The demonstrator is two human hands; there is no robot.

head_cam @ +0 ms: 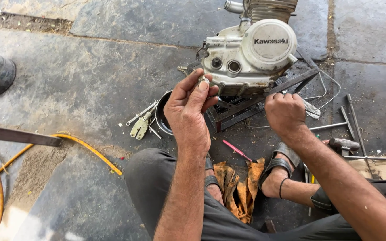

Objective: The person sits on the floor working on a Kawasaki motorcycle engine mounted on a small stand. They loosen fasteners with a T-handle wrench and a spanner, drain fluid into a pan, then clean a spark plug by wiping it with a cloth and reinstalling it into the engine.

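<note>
A dirty off-white motorcycle engine (246, 56) sits on a dark metal frame stand (251, 105) on the stone floor. My left hand (188, 109) is raised in front of the engine's lower left corner, fingertips pinched on a small metal part that is too small to identify. My right hand (284, 114) is closed in a fist just below the engine's bottom edge, over the stand; what it grips is hidden by the fingers.
A round metal bowl (161, 117), pliers (140, 126) and loose rods lie left of the stand. A red-handled screwdriver (237, 151) and an orange rag (240, 187) lie between my sandalled feet. A hammer (344, 144), long rods and a wooden board lie at right. A yellow hose (90, 149) runs at left.
</note>
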